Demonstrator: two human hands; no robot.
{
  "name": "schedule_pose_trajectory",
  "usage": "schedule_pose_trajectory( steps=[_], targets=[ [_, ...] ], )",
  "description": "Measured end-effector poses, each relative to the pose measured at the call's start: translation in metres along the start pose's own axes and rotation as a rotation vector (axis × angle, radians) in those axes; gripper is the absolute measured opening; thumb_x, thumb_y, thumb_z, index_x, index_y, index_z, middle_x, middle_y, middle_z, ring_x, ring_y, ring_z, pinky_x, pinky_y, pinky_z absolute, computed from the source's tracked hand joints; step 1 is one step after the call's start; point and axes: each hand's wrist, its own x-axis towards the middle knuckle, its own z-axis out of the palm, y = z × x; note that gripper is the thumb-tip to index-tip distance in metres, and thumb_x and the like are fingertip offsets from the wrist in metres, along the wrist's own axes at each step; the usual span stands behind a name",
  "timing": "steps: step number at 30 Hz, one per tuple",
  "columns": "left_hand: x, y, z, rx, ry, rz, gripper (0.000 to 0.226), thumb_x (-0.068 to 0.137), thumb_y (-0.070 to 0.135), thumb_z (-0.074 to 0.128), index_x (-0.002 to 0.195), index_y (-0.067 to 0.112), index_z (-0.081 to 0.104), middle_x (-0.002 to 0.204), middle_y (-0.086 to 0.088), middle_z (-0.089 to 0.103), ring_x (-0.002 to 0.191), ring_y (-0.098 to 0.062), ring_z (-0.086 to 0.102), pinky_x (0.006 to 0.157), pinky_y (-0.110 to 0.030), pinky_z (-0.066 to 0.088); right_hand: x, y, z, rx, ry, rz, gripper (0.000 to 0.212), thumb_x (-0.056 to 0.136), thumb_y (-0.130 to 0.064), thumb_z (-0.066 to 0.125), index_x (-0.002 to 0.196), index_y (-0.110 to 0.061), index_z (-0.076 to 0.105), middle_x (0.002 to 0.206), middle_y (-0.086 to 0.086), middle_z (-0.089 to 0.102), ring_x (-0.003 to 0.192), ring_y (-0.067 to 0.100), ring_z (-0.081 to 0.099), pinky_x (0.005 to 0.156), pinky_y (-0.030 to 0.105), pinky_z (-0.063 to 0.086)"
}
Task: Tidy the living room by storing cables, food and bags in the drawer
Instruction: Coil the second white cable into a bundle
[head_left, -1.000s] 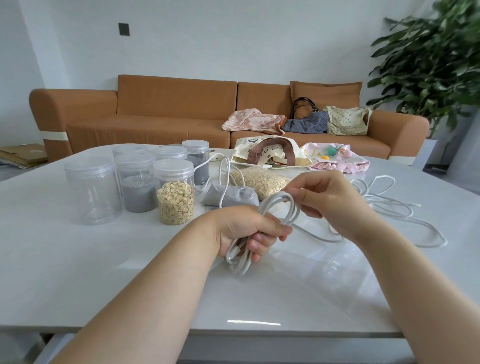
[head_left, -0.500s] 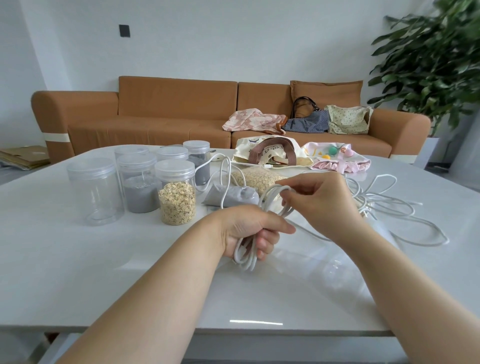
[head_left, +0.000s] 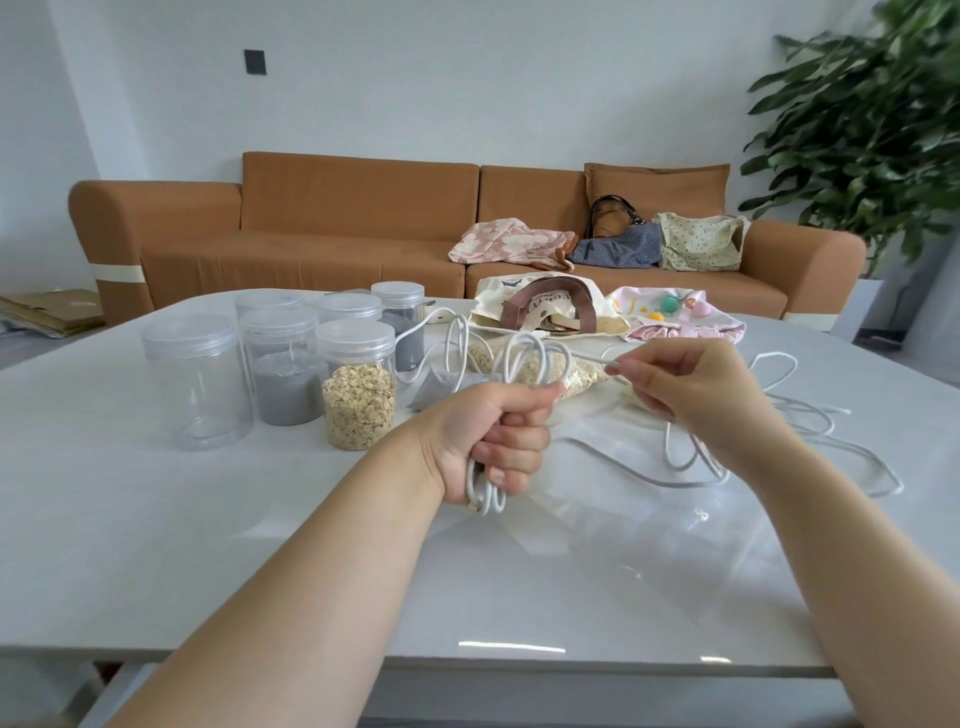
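Two bare hands work over the white table (head_left: 156, 545). Nearest, the left hand (head_left: 493, 441) is closed in a fist around a coiled white cable (head_left: 524, 358); loops stick out above the knuckles and below the palm. Just to its right, the right hand (head_left: 691, 389) pinches one strand of the same cable between thumb and fingertips, held a little above the tabletop. From there the loose cable trails away right in slack curls on the table.

Behind the left hand stand six clear lidded jars: the oat jar (head_left: 358, 384) is about half full of rolled oats, the grey jar (head_left: 283, 364) holds grey powder, and the empty jar (head_left: 195, 379) holds nothing. Another jar farther back also shows grey contents. Between the hands lies a clear bag of oats (head_left: 576, 369), with a grey pouch (head_left: 436, 389) beside it.

Farther on the table sit a cream tote bag (head_left: 545, 306) with brown handles, its printed lettering too blurred to read, and a pink bag (head_left: 680, 317). Beyond stands an orange sofa (head_left: 311, 234) carrying more bags.
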Motion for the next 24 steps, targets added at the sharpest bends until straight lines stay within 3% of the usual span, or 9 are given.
schedule_pose_trajectory(
  steps=[5,9,11,14,18,24],
  targets=[
    [0.006,0.0,-0.004,-0.166,0.198,0.132,0.05,0.089,0.033,0.051,0.045,0.019,0.032,0.034,0.008,0.021,0.025,-0.004,0.02,0.032,-0.01,0.02,0.0,0.004,0.012,-0.277,0.044,-0.038,0.027,0.089,-0.003,0.056,0.076,-0.024,0.065,0.063,0.004,0.056,0.054,0.01,0.039,0.051,0.021,0.03],
    [0.009,0.0,-0.005,-0.238,0.356,0.203,0.051,0.094,0.035,0.051,0.051,0.017,0.033,0.035,0.007,0.02,0.025,-0.005,0.018,0.034,-0.011,0.018,-0.007,-0.001,0.028,-0.191,0.107,-0.1,0.031,0.086,0.004,0.057,0.076,-0.024,0.063,0.058,-0.004,0.061,0.05,0.002,0.049,0.06,0.016,0.042],
    [0.008,0.0,-0.002,-0.226,0.413,0.245,0.042,0.092,0.037,0.055,0.058,0.015,0.043,0.036,0.008,0.021,0.026,-0.004,0.018,0.035,-0.013,0.017,-0.01,-0.006,0.034,-0.088,0.12,-0.099,0.028,0.084,0.005,0.06,0.072,-0.02,0.063,0.053,-0.005,0.062,0.046,0.004,0.049,0.055,0.014,0.043],
    [0.008,0.001,0.002,-0.19,0.46,0.31,0.036,0.089,0.045,0.056,0.075,0.012,0.058,0.037,0.009,0.021,0.028,-0.004,0.018,0.035,-0.013,0.02,-0.017,-0.013,0.041,-0.01,0.063,-0.07,0.022,0.082,0.006,0.063,0.068,-0.011,0.062,0.05,-0.004,0.063,0.041,0.007,0.048,0.047,0.013,0.04],
    [0.009,0.0,0.004,-0.136,0.486,0.366,0.032,0.09,0.041,0.058,0.085,0.01,0.063,0.037,0.01,0.021,0.03,-0.004,0.018,0.036,-0.015,0.023,-0.024,-0.018,0.048,0.007,-0.07,-0.051,0.027,0.08,0.008,0.065,0.062,-0.014,0.064,0.05,-0.001,0.063,0.042,0.008,0.046,0.047,0.015,0.041],
    [0.01,-0.001,0.004,-0.164,0.49,0.359,0.023,0.087,0.023,0.064,0.07,0.01,0.059,0.035,0.008,0.023,0.03,-0.004,0.02,0.036,-0.014,0.024,-0.028,-0.021,0.05,-0.044,-0.145,-0.044,0.025,0.079,0.002,0.068,0.063,-0.016,0.066,0.051,-0.002,0.064,0.046,0.009,0.048,0.047,0.015,0.04]
  ],
)
